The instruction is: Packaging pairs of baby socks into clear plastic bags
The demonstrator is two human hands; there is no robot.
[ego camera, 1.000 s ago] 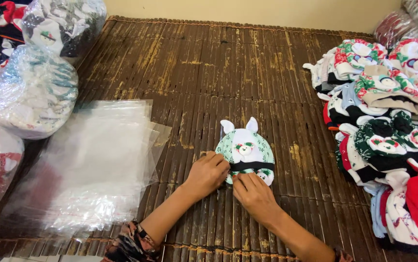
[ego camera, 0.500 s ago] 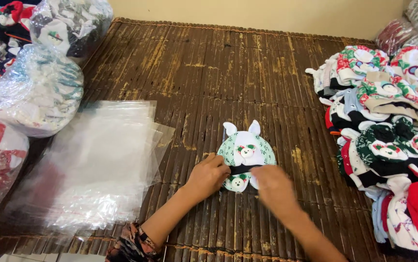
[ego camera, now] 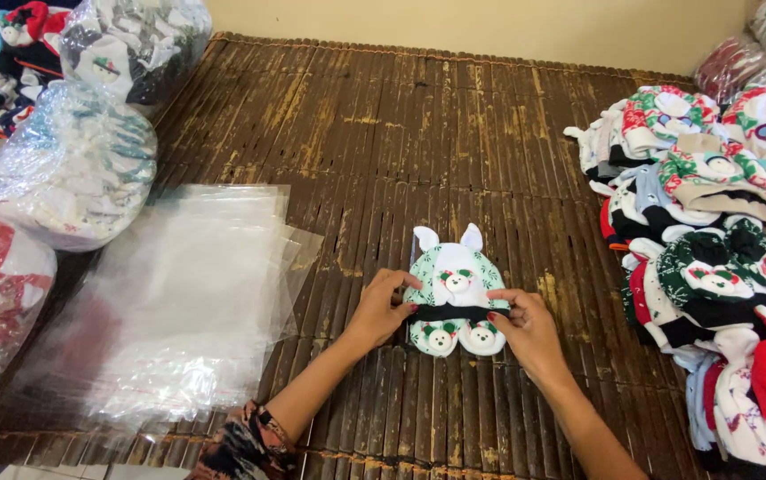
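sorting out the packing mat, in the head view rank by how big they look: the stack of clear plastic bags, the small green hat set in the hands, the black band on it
1. stack of clear plastic bags
2. green hat set, held by left hand and right hand
3. black band

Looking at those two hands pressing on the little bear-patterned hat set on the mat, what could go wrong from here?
The left hand and right hand pinch only the dark band across the hat set, so the small booties below it might slip askew. The stack of clear bags lies loosely fanned close to the left forearm, so a sweep could scatter it. The slatted mat looks rough and might snag fabric.
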